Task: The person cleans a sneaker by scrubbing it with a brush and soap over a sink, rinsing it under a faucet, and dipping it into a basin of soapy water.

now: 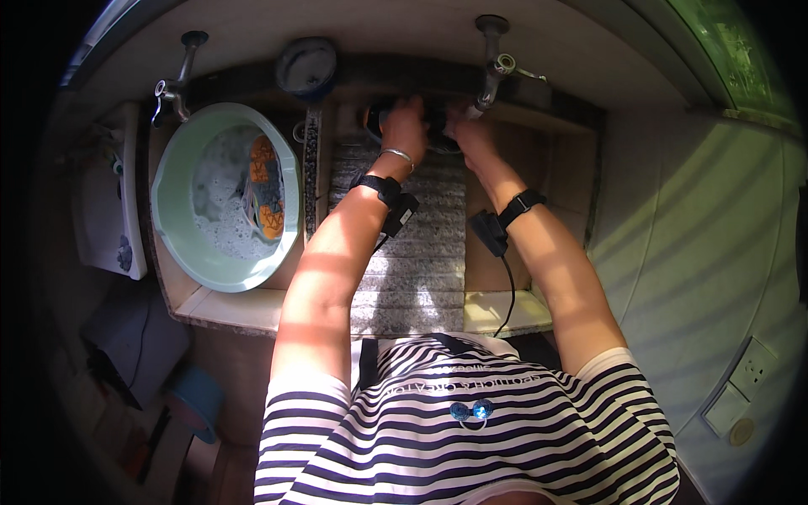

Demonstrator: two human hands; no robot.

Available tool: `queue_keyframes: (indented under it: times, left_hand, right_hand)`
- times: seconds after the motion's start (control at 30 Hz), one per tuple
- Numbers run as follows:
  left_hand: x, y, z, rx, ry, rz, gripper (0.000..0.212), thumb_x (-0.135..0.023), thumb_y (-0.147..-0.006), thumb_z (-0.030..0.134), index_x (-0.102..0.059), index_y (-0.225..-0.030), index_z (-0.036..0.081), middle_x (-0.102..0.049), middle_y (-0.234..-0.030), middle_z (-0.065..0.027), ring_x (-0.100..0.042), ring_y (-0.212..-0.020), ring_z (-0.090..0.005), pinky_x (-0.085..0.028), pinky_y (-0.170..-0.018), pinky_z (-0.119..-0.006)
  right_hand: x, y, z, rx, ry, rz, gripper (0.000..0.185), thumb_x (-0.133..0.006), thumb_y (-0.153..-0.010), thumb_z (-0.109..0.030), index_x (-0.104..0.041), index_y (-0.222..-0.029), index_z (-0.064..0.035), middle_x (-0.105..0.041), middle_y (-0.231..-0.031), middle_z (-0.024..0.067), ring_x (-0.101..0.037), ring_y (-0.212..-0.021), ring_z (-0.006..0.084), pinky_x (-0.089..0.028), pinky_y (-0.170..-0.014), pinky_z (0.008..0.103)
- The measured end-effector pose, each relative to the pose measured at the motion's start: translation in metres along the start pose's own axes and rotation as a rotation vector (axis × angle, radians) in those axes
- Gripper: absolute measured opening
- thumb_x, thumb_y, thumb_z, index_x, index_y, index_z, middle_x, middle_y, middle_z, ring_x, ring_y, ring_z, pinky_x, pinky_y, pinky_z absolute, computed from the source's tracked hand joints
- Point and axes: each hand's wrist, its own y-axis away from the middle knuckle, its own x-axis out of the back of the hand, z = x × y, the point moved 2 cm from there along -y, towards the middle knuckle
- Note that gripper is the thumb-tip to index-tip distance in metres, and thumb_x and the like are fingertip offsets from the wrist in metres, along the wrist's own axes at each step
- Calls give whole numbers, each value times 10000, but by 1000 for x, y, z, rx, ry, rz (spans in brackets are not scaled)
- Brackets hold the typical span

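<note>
At the far end of a ridged stone washboard (410, 252), my left hand (406, 129) grips a dark shoe with an orange part (374, 121). My right hand (470, 136) is at the shoe's right end, just below the right tap (495, 69); its fingers are blurred, so its hold cannot be told. Left of the washboard, a pale green plastic basin (167, 202) holds sudsy water and another shoe, its orange and grey sole (268, 189) facing up. Much of the shoe in my left hand is hidden by the hands and shadow.
A second tap (177, 88) stands behind the basin. A round bowl (307, 66) sits on the back ledge between the taps. The sink's front rim (233, 309) runs before me. A white sink (110, 208) is at the left, and a tiled wall (682, 252) with sockets at the right.
</note>
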Motion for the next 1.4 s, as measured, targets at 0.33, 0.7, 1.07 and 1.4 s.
queue_keyframes:
  times: [0.33, 0.7, 1.07, 1.4]
  left_hand:
    - [-34, 1, -62, 154, 478, 174, 287, -685, -834, 48, -655, -1116, 0, -680, -936, -163, -677, -865, -263, -628, -604, -376]
    - [-68, 7, 20, 35, 244, 156, 198, -654, -842, 121, -693, -1028, 63, -676, -1047, -196, -645, -982, -344, -498, -860, -385]
    - [-95, 18, -40, 331, 1279, 10, 409, -454, -1022, 261, -510, -1352, 25, -556, -1336, -147, -537, -1185, -208, -427, -986, -323]
    - [-77, 48, -12, 417, 1757, 9, 558, -436, -1025, 400, -398, -1430, 18, -427, -1460, -78, -424, -1311, -195, -299, -1122, -324]
  right_hand:
    - [14, 68, -14, 723, 840, -270, 241, -582, -789, -44, -602, -1029, -68, -658, -851, 161, -627, -834, 376, -356, -947, 531]
    - [21, 95, -6, 298, 820, -182, 165, -624, -791, -79, -611, -951, -40, -664, -827, 209, -638, -802, 414, -505, -659, 492]
    - [-12, 60, -21, 560, 513, -23, 390, -477, -960, -266, -517, -1245, -3, -606, -1064, 279, -567, -1014, 460, -436, -891, 491]
    - [-34, 26, 0, -5, 755, -170, 529, -511, -927, -476, -556, -1082, 27, -641, -939, 294, -621, -916, 452, -492, -765, 506]
